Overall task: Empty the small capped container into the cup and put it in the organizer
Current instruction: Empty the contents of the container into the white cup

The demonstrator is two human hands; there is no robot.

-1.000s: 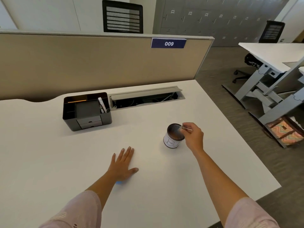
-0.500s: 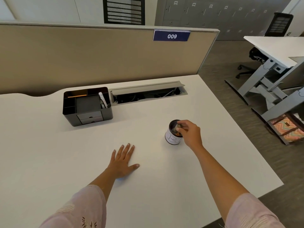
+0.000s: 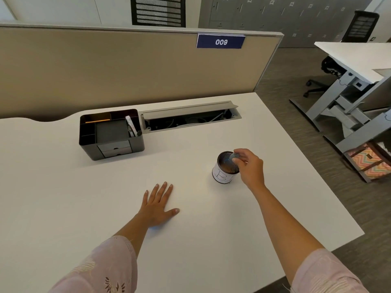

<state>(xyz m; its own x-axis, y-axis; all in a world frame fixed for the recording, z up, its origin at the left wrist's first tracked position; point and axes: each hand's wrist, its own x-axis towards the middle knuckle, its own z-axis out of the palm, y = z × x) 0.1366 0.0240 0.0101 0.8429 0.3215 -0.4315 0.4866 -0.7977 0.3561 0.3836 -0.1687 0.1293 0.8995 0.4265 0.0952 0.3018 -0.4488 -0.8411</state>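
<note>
A mesh cup [image 3: 222,175] with a white paper label stands on the white desk [image 3: 190,240] right of centre. My right hand [image 3: 250,166] hovers at the cup's right rim, its fingertips pinching a small bluish clear container [image 3: 234,156] tilted over the cup's mouth. Flat on the desk, fingers spread, lies my left hand [image 3: 157,205]; something blue shows under its palm edge. The dark desk organizer [image 3: 111,134] with compartments and small drawers sits at the back left, apart from both hands.
Behind the organizer a cable tray [image 3: 190,119] lies open in the desk. A beige partition [image 3: 127,66] with a "009" sign bounds the far edge. The desk's right edge drops to the floor; another desk [image 3: 355,60] and a patterned bag [image 3: 368,161] are to the right.
My right hand dipped the small container toward the cup's mouth, then lifted slightly at the rim. My left hand stays flat. The camera view shifted a little.
</note>
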